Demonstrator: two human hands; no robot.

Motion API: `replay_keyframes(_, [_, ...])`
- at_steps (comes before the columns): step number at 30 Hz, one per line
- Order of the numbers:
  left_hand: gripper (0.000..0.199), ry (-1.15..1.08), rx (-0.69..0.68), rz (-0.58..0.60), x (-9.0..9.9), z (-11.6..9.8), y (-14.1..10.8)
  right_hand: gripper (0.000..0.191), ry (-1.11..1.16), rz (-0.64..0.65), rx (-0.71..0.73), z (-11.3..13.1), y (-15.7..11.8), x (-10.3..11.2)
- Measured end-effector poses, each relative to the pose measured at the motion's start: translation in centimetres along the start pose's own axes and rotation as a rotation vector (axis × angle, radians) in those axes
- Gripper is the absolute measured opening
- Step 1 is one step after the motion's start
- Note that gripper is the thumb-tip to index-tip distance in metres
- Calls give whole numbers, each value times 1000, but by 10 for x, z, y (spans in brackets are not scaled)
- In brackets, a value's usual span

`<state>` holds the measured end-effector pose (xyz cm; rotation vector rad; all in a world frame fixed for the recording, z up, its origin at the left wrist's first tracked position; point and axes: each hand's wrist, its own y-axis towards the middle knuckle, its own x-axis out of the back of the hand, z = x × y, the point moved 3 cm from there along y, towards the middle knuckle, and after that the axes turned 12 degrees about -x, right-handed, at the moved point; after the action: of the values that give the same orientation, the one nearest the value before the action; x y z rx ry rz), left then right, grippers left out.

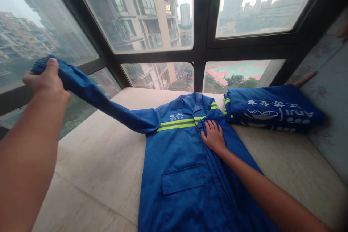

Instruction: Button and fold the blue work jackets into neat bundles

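Note:
A blue work jacket (174,152) with yellow-green and grey stripes lies front up, its collar toward the window. My left hand (49,78) grips the cuff end of one sleeve (89,92), which is stretched out to the left and raised off the surface. On the jacket's chest, near the front opening, rests my right hand (214,136), fingers spread and flat on the cloth. The other sleeve appears folded in over the front beneath that hand. A flap pocket (183,180) shows lower down, and the jacket's bottom runs out of view.
Beside the jacket on the right sits a folded blue garment (272,108) with white lettering. Both lie on a pale stone-like ledge (95,166). Dark window frames (199,43) close it off at the back and left, and a patterned wall (328,101) stands at right.

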<state>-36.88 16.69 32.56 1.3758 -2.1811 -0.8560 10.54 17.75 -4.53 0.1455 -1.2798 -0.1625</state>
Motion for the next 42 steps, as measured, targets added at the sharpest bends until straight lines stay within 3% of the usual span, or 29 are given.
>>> replay_keyframes(2, [45, -93, 13, -84, -15, -26, -29, 56, 2, -2, 1, 0, 0, 1])
replay_keyframes(3, [37, -152, -40, -35, -18, -45, -52, 56, 4, -4, 2, 1, 0, 2])
replay_keyframes(6, [34, -178, -298, 192, -2, -102, -149, 56, 12, -11, 4, 0, 0, 2])
replay_keyframes(9, [41, -36, -484, 571, 34, -133, -273, 55, 16, -14, 3, -1, 0, 1])
replay_keyframes(11, [34, -114, -673, 849, 57, -134, -355, 56, 18, -13, 0, 0, 0, 1])
replay_keyframes(13, [23, -134, -876, 1115, 74, -121, -425, 56, 23, -12, -4, 0, 0, 1])
replay_keyframes(15, [13, -72, -981, 1263, 85, -100, -470, 55, 33, -13, -5, 0, 0, 0])
replay_keyframes(16, [13, -93, -950, 1325, 88, -90, -481, 55, 40, -13, -6, 0, 0, 0])
replay_keyframes(18, [6, -137, -738, 1455, 90, -70, -479, 54, 64, -13, -7, -3, 1, 0])
replay_keyframes(20, [16, -46, -396, 1441, 84, -46, -450, 51, 114, -22, -9, -6, 1, 0])
replay_keyframes(22, [18, 171, -94, 1163, 75, -17, -404, 46, 198, -54, -6, -8, 1, 2])
replay_keyframes(24, [34, 361, 120, 883, 63, 14, -361, 43, 311, -74, 37, -1, 3, 7])
replay_keyframes(25, [43, 453, 206, 802, 55, 29, -345, 42, 371, -61, 71, 6, 6, 10])
replay_keyframes(28, [57, 599, 349, 745, 27, 66, -316, 43, 526, 128, 112, 43, 23, 17])
replay_keyframes(31, [52, 577, 446, 668, 2, 85, -303, 44, 569, 320, 72, 91, 53, 15])
replay_keyframes(33, [46, 536, 511, 609, -7, 95, -298, 46, 564, 383, 54, 121, 76, 10])
replay_keyframes(38, [36, 350, 626, 580, -7, 126, -292, 46, 595, 478, -39, 176, 127, -13])
replay_keyframes(42, [37, 52, 823, 578, 8, 147, -300, 29, 672, 549, -113, 199, 156, -28])
